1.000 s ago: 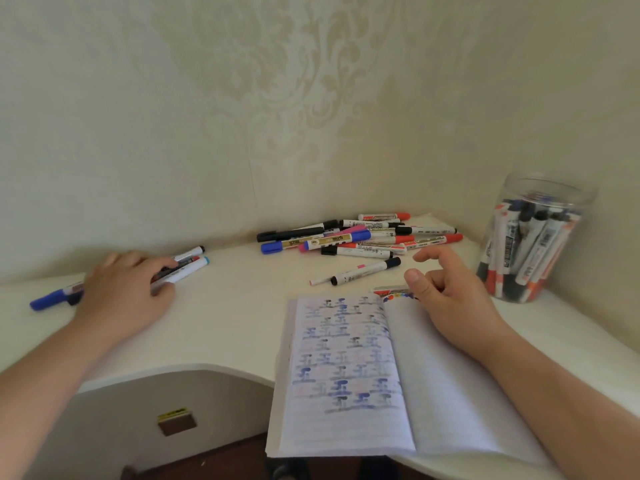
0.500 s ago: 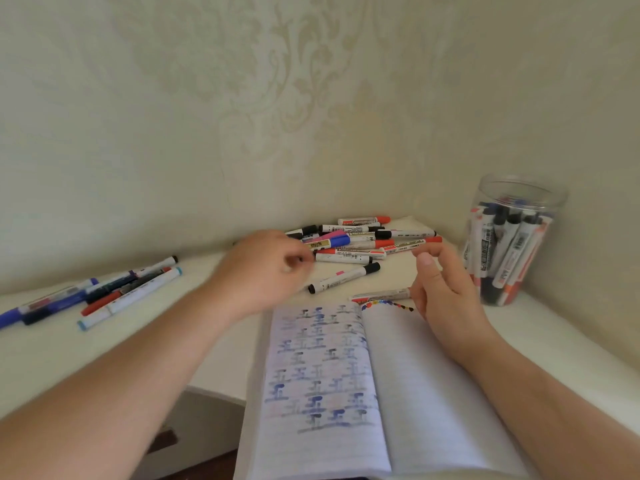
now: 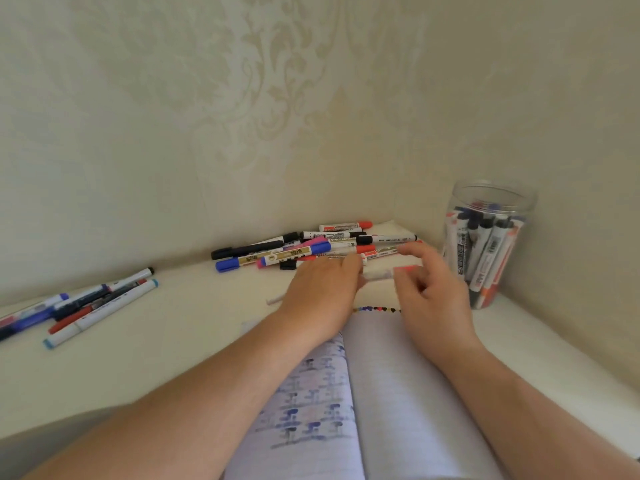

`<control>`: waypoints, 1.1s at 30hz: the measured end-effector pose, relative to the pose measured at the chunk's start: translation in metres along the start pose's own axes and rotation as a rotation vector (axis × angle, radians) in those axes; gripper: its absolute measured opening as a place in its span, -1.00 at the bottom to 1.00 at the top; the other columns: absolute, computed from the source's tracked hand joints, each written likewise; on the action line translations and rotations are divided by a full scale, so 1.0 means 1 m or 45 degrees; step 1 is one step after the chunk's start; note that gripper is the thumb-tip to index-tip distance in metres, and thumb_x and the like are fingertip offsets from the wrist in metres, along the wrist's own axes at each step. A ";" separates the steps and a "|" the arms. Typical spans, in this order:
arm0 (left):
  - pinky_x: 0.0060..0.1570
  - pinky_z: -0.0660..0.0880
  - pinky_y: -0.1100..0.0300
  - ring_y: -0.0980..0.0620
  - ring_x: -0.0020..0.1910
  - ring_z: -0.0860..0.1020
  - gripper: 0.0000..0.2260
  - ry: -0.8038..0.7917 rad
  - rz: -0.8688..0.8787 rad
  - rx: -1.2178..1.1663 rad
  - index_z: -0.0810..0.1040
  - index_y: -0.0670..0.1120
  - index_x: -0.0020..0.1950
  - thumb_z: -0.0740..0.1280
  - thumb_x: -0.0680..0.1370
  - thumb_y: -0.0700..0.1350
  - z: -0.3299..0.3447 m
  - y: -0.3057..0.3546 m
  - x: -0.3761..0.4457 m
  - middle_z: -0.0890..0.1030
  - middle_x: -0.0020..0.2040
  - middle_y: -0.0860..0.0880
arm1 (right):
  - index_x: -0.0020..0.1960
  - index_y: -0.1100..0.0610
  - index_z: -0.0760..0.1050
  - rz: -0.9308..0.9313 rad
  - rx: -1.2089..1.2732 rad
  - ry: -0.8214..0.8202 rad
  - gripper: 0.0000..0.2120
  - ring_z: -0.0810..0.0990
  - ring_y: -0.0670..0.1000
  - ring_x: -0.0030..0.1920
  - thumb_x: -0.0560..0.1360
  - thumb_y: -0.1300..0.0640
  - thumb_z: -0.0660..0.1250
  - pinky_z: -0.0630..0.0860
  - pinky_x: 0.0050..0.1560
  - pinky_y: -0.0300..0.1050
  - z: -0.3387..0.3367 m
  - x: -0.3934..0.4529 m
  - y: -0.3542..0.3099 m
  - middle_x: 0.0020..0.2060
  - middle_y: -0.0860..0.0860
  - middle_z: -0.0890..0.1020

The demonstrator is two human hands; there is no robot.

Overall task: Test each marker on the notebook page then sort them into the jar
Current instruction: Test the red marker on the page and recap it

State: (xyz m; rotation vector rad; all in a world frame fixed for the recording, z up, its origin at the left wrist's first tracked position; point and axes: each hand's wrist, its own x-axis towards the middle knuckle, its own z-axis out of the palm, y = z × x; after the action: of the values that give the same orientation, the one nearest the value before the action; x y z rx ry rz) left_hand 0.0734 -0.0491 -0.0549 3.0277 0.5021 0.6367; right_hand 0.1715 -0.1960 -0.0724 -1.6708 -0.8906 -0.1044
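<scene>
White desk (image 3: 180,341) against patterned wallpaper: a red-capped marker (image 3: 384,273) is held between left hand (image 3: 322,292) and right hand (image 3: 433,289) above the notebook (image 3: 398,393), before the pile (image 3: 311,249), jar (image 3: 485,244) at right.

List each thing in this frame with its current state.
notebook: open, left page covered in test marks
jar: upright, lidless, holding markers
red-capped marker: held by left hand
right hand: at its cap
marker pile: lying loose
side markers: lying apart
</scene>
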 end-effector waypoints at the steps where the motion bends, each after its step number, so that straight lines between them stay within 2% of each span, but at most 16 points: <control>1: -0.12 0.46 0.00 -0.01 -0.12 0.54 -0.82 0.106 0.009 -0.121 0.48 0.02 0.12 0.15 0.72 0.07 -0.003 0.004 -0.003 0.61 -0.08 0.06 | 0.24 -0.23 0.55 -0.070 -0.179 -0.052 -0.57 0.48 -0.06 -0.40 0.55 0.25 0.35 0.45 -0.24 -0.22 0.001 0.000 0.000 -0.46 -0.07 0.51; 2: -0.13 0.48 0.00 0.01 -0.12 0.55 -0.83 0.187 0.018 -0.276 0.50 0.02 0.11 0.19 0.71 0.07 -0.007 0.008 -0.006 0.61 -0.09 0.07 | 0.28 -0.22 0.56 -0.136 -0.327 -0.084 -0.51 0.53 -0.06 -0.34 0.49 0.26 0.38 0.48 -0.19 -0.24 0.002 0.000 -0.002 -0.44 -0.07 0.54; 4: -0.10 0.52 0.04 0.09 -0.08 0.57 -0.82 0.269 0.076 -0.606 0.56 0.03 0.11 0.30 0.66 0.11 -0.016 0.018 -0.015 0.62 -0.08 0.11 | 0.20 -0.18 0.61 -0.216 -0.374 -0.099 -0.57 0.59 -0.07 -0.25 0.44 0.24 0.43 0.53 -0.15 -0.15 0.002 -0.001 -0.004 -0.34 -0.10 0.61; 7: -0.04 0.49 0.19 0.08 -0.03 0.54 -0.60 0.295 0.207 -0.878 0.55 0.04 0.19 0.43 0.50 0.26 -0.022 0.023 -0.027 0.56 -0.03 0.17 | -0.07 -0.06 0.63 -0.199 -0.113 -0.062 -0.96 0.61 -0.09 -0.28 0.50 0.03 0.48 0.53 -0.26 -0.11 -0.003 -0.001 -0.005 -0.30 -0.09 0.65; 9: 0.09 0.43 0.25 0.13 0.09 0.46 -0.41 0.314 0.161 -0.795 0.46 0.04 0.34 0.41 0.45 0.35 -0.016 0.014 -0.029 0.46 0.09 0.19 | -0.20 0.03 0.59 0.048 0.308 -0.097 -0.73 0.54 0.02 -0.39 0.54 -0.14 0.38 0.45 -0.39 -0.10 -0.005 0.001 -0.004 -0.41 0.02 0.58; 10: 0.17 0.39 0.24 0.11 0.17 0.43 -0.37 0.308 0.141 -0.690 0.43 0.01 0.38 0.38 0.46 0.37 -0.011 0.009 -0.027 0.44 0.17 0.16 | -0.19 0.06 0.58 0.178 0.555 -0.154 -0.71 0.43 0.05 -0.49 0.55 -0.13 0.32 0.34 -0.47 -0.13 -0.006 0.002 -0.005 -0.48 0.09 0.48; 11: 0.22 0.38 0.20 0.08 0.23 0.41 -0.38 0.276 0.151 -0.591 0.43 -0.01 0.39 0.33 0.50 0.37 -0.007 0.005 -0.027 0.45 0.23 0.12 | -0.15 0.06 0.57 0.271 0.757 -0.230 -0.74 0.31 0.03 -0.55 0.56 -0.09 0.28 0.22 -0.52 -0.18 -0.004 0.004 -0.008 -0.52 0.11 0.39; 13: 0.21 0.43 0.08 0.03 0.21 0.45 -0.49 0.162 0.235 -0.469 0.46 -0.02 0.36 0.23 0.59 0.31 -0.001 0.003 -0.028 0.52 0.22 0.05 | -0.05 0.07 0.49 0.344 0.940 -0.394 -0.86 0.21 -0.02 -0.60 0.57 0.00 0.28 0.08 -0.55 -0.25 -0.001 0.004 -0.011 -0.54 0.07 0.35; 16: -0.03 0.52 -0.05 0.01 0.02 0.53 -0.62 0.043 0.225 -0.457 0.45 0.01 0.32 0.09 0.66 0.20 0.006 0.007 -0.036 0.61 0.08 0.03 | -0.02 0.08 0.41 0.336 0.872 -0.499 -0.82 0.23 -0.07 -0.60 0.60 0.02 0.36 0.10 -0.56 -0.28 0.003 0.002 -0.011 -0.52 0.01 0.39; 18: -0.13 0.54 -0.03 0.01 -0.04 0.55 -0.63 0.035 0.191 -0.439 0.42 0.03 0.27 0.02 0.66 0.20 0.009 0.007 -0.042 0.60 0.03 0.05 | 0.03 0.11 0.42 0.340 0.817 -0.499 -0.84 0.23 -0.07 -0.60 0.62 0.03 0.33 0.12 -0.56 -0.27 0.003 0.001 -0.013 -0.52 0.00 0.38; 20: -0.22 0.51 0.04 0.07 -0.12 0.52 -0.70 0.077 0.205 -0.409 0.38 0.07 0.18 0.00 0.67 0.20 0.010 0.005 -0.044 0.55 -0.06 0.14 | 0.08 0.12 0.45 0.376 0.838 -0.468 -0.97 0.20 -0.05 -0.62 0.66 0.17 0.28 0.06 -0.54 -0.24 0.005 0.001 -0.014 -0.55 0.01 0.36; 21: -0.25 0.49 0.05 0.09 -0.16 0.50 -0.75 0.086 0.214 -0.410 0.36 0.09 0.14 0.01 0.67 0.20 0.010 0.005 -0.044 0.52 -0.10 0.18 | 0.10 0.12 0.46 0.407 0.860 -0.460 -0.93 0.18 -0.05 -0.64 0.67 0.25 0.23 0.02 -0.53 -0.22 0.006 0.002 -0.013 -0.56 0.01 0.34; 23: -0.27 0.51 0.03 0.08 -0.21 0.52 -0.78 0.066 0.235 -0.432 0.34 0.11 0.10 0.03 0.67 0.21 0.010 0.004 -0.042 0.55 -0.16 0.16 | 0.10 0.11 0.47 0.448 0.911 -0.473 -0.82 0.16 -0.05 -0.65 0.65 0.33 0.17 -0.03 -0.51 -0.19 0.006 0.003 -0.014 -0.58 0.01 0.33; 27: -0.25 0.53 -0.01 0.04 -0.24 0.58 -0.77 -0.009 0.232 -0.493 0.36 0.15 0.13 0.04 0.67 0.23 0.010 0.004 -0.041 0.62 -0.19 0.08 | 0.10 0.05 0.55 0.464 0.922 -0.557 -0.71 0.16 -0.05 -0.65 0.64 0.36 0.15 0.00 -0.53 -0.20 0.004 0.002 -0.012 -0.56 0.05 0.34; 30: -0.21 0.53 0.02 0.11 -0.24 0.56 -0.77 -0.021 0.155 -0.574 0.44 0.19 0.22 0.11 0.67 0.23 0.008 0.000 -0.040 0.63 -0.19 0.12 | 0.20 0.03 0.60 0.444 0.923 -0.575 -0.64 0.17 -0.06 -0.64 0.65 0.36 0.14 0.04 -0.54 -0.23 0.003 0.002 -0.010 -0.55 0.07 0.33; 33: -0.23 0.50 0.06 0.17 -0.26 0.53 -0.74 -0.086 0.127 -0.594 0.40 0.25 0.27 0.21 0.64 0.29 0.003 -0.001 -0.038 0.60 -0.24 0.13 | 0.30 0.00 0.59 0.445 0.897 -0.597 -0.63 0.17 -0.05 -0.60 0.66 0.32 0.15 0.04 -0.53 -0.22 0.002 0.003 -0.009 -0.54 0.06 0.29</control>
State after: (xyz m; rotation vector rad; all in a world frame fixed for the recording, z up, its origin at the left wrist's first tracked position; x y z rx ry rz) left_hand 0.0411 -0.0603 -0.0726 2.6297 0.1681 0.5582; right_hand 0.1678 -0.1925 -0.0641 -1.1597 -0.8248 0.7833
